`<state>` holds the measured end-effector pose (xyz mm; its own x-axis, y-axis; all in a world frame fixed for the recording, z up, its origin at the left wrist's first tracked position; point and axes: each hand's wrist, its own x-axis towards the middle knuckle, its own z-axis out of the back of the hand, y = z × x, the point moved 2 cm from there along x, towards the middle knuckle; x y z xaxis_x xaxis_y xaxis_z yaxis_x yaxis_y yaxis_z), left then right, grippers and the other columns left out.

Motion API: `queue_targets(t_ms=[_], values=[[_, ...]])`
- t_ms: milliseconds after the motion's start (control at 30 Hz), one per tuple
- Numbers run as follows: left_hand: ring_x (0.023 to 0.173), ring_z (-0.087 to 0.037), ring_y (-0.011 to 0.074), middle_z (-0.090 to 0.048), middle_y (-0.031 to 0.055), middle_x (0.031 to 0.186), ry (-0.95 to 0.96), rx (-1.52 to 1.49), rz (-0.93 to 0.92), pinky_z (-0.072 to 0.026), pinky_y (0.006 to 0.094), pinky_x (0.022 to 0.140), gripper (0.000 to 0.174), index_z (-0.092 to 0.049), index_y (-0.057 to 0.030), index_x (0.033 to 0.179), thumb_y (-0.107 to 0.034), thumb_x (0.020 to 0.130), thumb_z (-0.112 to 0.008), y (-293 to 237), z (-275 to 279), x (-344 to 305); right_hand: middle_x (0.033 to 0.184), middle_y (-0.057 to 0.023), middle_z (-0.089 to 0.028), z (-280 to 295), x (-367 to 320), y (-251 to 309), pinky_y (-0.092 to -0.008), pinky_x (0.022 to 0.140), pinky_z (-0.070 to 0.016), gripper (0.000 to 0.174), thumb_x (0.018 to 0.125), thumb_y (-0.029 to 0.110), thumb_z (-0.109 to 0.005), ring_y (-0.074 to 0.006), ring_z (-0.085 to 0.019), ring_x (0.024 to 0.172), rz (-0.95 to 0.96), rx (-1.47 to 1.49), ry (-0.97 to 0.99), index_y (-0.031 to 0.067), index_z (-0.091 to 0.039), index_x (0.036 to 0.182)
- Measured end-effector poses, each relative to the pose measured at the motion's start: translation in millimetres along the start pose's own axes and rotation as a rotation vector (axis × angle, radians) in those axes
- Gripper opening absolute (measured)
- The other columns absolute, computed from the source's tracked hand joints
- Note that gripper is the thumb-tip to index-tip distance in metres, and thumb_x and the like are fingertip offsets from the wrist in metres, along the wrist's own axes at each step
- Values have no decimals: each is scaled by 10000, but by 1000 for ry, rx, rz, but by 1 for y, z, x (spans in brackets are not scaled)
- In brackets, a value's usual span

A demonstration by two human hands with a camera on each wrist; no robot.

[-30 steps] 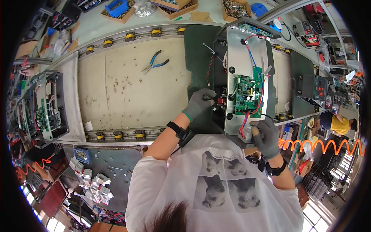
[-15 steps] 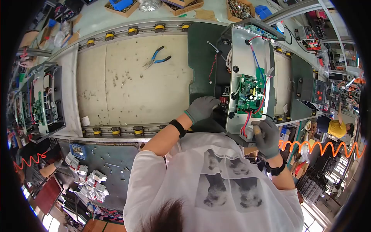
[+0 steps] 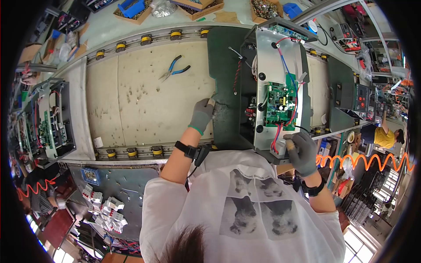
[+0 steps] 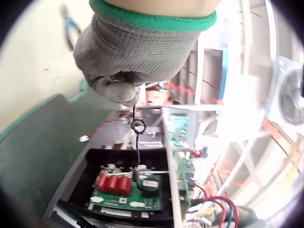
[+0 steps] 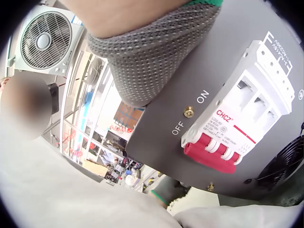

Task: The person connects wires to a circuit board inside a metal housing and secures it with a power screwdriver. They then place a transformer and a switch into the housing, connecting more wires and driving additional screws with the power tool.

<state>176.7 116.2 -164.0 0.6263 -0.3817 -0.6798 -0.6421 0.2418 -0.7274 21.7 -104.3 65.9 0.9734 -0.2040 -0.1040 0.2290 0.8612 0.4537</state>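
My left hand [image 3: 202, 113], in a grey glove, hovers over the left edge of the green mat [image 3: 223, 57], away from the open metal case [image 3: 274, 57]. In the left wrist view its fingertips [image 4: 121, 90] pinch a thin black wire [image 4: 137, 126] with a small loop, which hangs above a board with red capacitors [image 4: 114, 184] inside the case. A green circuit board [image 3: 278, 103] with red and blue leads sits on the case's grey plate. My right hand [image 3: 302, 151] grips the case's near end. Below that hand [image 5: 142, 61], the front panel carries a white and red breaker [image 5: 237, 123].
Blue-handled pliers [image 3: 174, 69] lie on the beige conveyor [image 3: 144, 101]. Another opened unit [image 3: 48, 122] stands at the left, and a panel with a red display [image 3: 362, 98] at the right. Parts boxes [image 3: 131, 8] line the far side. An orange coiled hose [image 3: 364, 162] hangs at the right.
My left hand has come out of the case's inside and moved left to the mat's edge, now with the thin wire pinched. My right hand stays on the case's near end.
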Motion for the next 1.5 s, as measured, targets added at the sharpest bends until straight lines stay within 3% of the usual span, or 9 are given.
queue_targets(t_ms=[33, 200, 233, 300, 400, 567, 667, 1300, 1500], values=[[546, -547, 116, -593, 50, 709, -105, -3, -342, -421, 231, 480, 167, -567, -26, 878, -125, 949, -452, -16, -6, -11, 745, -145, -608, 0, 0, 0, -386, 611, -450, 121, 782, 112, -607, -324, -574, 691, 4, 6, -5, 22, -670, 834], [557, -537, 94, -607, 64, 748, 146, -98, -712, -420, 216, 504, 131, -537, -36, 928, -102, 962, -428, -77, -61, -66, 739, -141, -602, 0, 0, 1, -385, 604, -447, 123, 783, 116, -607, -323, -568, 680, 19, -16, -5, 21, -669, 830], [557, -537, 94, -607, 64, 748, 141, -95, -712, -420, 216, 504, 131, -537, -36, 928, -102, 962, -428, -71, -57, -54, 736, -139, -600, 0, 1, 1, -386, 603, -447, 124, 784, 120, -607, -324, -567, 677, 23, -15, -12, 22, -668, 828], [505, -427, 74, -555, 36, 710, 124, -792, -130, -352, 207, 459, 116, -524, -59, 957, -137, 972, -438, -31, -36, -1, 738, -140, -600, -1, -2, -2, -388, 605, -448, 126, 781, 123, -608, -325, -567, 681, 32, -10, -20, 23, -667, 829], [493, -320, 65, -474, 0, 676, 337, -1300, -131, -283, 211, 441, 156, -525, -71, 948, -217, 975, -479, 13, 18, 41, 744, -140, -600, 0, 1, -4, -392, 610, -450, 132, 776, 129, -610, -326, -568, 692, 8, 7, -27, 25, -667, 835], [517, -339, 54, -451, -17, 660, -58, -848, -342, -308, 214, 473, 197, -556, -46, 982, -238, 957, -519, -49, -2, 7, 749, -133, -607, 3, -1, -1, -394, 612, -453, 130, 771, 120, -608, -320, -573, 695, 32, 0, -19, 26, -669, 838], [652, -529, 74, -619, 20, 773, -70, 47, -561, -433, 220, 568, 137, -659, -10, 924, -116, 838, -646, -59, -11, 13, 739, -126, -613, 1, 0, 2, -388, 607, -454, 123, 774, 115, -605, -316, -574, 686, 61, -16, -39, 29, -672, 832], [680, -535, 87, -602, 22, 765, 504, 45, -359, -465, 258, 623, 128, -631, 2, 951, -54, 842, -595, -35, -92, 7, 748, -131, -620, -2, 0, 1, -395, 614, -456, 131, 770, 129, -604, -322, -579, 689, 18, -76, -61, 37, -675, 832], [702, -557, 106, -622, 58, 796, 446, 70, -680, -473, 260, 639, 134, -622, 18, 965, -42, 850, -591, -25, -101, 24, 737, -120, -616, -10, 3, 16, -401, 603, -454, 156, 742, 167, -612, -316, -578, 665, 77, -99, -33, 47, -672, 821]])
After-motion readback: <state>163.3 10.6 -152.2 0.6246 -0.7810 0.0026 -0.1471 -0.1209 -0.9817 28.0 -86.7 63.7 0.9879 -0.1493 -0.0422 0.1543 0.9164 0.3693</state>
